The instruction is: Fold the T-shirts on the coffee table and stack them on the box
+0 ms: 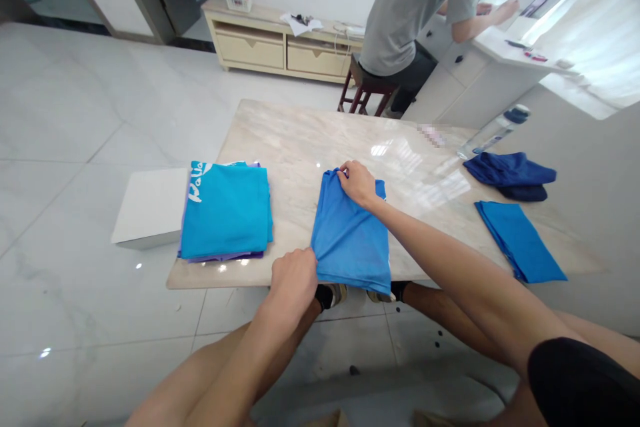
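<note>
A blue folded cloth (353,240), which looks like a garment, lies on the marble-patterned table (290,127) in front of me. My left hand (295,273) is closed on its near left corner. Pinching the far edge of the same cloth is my right hand (357,183). Creases run between the two hands, and the near edge of the cloth hangs slightly past the table's front edge. To the left sits a stack of folded garments (227,210), turquoise on top with white lettering and purple showing beneath.
A white box (150,203) adjoins the stack on the left. At right are a folded blue cloth (523,240), a crumpled navy cloth (513,173) and a clear bottle (493,133). Beyond the table, a person in a grey shirt (415,0) sits on a stool (367,83).
</note>
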A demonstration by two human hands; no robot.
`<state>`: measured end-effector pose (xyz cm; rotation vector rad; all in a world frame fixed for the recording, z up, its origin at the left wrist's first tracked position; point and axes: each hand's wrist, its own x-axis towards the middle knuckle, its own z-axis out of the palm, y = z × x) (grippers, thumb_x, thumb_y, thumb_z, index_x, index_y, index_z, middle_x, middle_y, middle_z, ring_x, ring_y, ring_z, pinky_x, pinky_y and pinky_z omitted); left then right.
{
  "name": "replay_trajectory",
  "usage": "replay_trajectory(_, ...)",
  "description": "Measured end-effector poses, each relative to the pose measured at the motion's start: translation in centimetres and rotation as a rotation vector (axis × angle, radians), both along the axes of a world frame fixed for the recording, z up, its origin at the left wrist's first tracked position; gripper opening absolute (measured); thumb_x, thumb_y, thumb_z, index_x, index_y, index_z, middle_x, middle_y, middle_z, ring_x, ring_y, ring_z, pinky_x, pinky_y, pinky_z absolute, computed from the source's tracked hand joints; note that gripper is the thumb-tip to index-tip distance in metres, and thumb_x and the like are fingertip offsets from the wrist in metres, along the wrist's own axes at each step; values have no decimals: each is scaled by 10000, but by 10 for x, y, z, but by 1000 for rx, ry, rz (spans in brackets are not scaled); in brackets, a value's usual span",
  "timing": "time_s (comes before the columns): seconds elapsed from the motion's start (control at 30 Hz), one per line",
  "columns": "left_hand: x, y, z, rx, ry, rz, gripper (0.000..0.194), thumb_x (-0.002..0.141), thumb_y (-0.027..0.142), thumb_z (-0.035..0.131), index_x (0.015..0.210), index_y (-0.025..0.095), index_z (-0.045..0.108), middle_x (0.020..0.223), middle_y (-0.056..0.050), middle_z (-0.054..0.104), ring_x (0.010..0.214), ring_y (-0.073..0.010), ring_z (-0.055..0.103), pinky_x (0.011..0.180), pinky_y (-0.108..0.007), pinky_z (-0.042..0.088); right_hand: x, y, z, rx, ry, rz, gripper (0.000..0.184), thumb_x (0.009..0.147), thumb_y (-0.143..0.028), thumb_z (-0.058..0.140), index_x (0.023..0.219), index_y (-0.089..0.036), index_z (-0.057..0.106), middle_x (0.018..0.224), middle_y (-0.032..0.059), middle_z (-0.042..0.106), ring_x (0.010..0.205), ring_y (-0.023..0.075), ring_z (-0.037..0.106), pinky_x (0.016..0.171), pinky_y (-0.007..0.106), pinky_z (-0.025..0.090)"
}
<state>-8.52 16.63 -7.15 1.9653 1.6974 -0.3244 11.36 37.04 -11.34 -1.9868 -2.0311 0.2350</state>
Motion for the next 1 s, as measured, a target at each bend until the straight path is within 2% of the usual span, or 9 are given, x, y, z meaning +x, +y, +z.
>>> replay_trajectory(0.13,-3,0,4,20,21,13,377,1134,228,380,1252,141,727,1163,-203,803,1128,-376,794,887,-454,601,-9,-1,-3,43,75,-22,240,1084,-328,573,1201,-209,745,1100,100,790,1052,284,705,917,373,536)
replay_trajectory(0.33,-5,5,7,-13,70,37,352,1121,228,414,1221,141,740,1175,-217,800,1132,-349,793,892,-409,587,-27,7,-12,25,118,-39,244,1086,-317,562,1208,-213,746,1117,100,813,1088,285,726,943,374,549)
replay_trajectory(0.47,-9,6,1,-23,98,56,362,1116,246,423,1210,150,759,1177,-228,793,1143,-365,784,894,-422,580,-22,3,-9,-55,207,94,390,1100,-219,469,1409,-187,704,1230,100,825,1173,247,746,1084,362,541)
replay_trajectory(0.57,-13,7,-1,-25,112,72,351,1119,311,462,1173,164,776,1137,-223,797,1104,-384,780,877,-437,577,-2,-28,-1,-56,199,218,533,1116,-215,407,1621,-167,570,1485,125,734,1381,255,680,1240,415,472)
replay_trajectory(0.63,-13,11,0,41,93,90,348,1122,369,491,1176,179,778,1145,-208,797,1107,-377,766,884,-435,580,15,-65,2,-29,117,265,570,1133,-283,403,1679,-172,525,1675,138,576,1558,293,539,1328,490,383)
replay_trajectory(0.73,-6,16,-6,280,-15,25,399,1137,381,482,1388,187,724,1398,-203,745,1313,-344,688,1070,-436,556,33,-125,-8,2,15,277,645,1156,-410,410,1749,-155,426,1833,145,309,1719,322,264,1401,556,230)
replay_trajectory(0.8,3,16,-18,401,-104,-103,502,1149,368,458,1588,171,602,1635,-192,608,1514,-318,562,1254,-442,448,36,-153,-21,-23,-8,299,679,1156,-440,428,1768,-149,385,1861,135,214,1749,327,143,1414,575,176)
replay_trajectory(0.9,16,10,-43,421,-143,-257,580,1157,356,430,1702,168,487,1790,-142,428,1670,-312,384,1370,-493,313,27,-171,-40,-70,-1,322,690,1153,-433,446,1764,-119,384,1863,150,186,1754,327,106,1418,568,162)
replay_trajectory(1.0,19,3,-58,414,-75,-266,565,1151,313,420,1694,190,512,1802,-121,398,1691,-346,343,1365,-566,315,16,-178,-45,-74,21,340,694,1159,-437,439,1753,-82,389,1854,172,192,1749,334,134,1417,575,159)
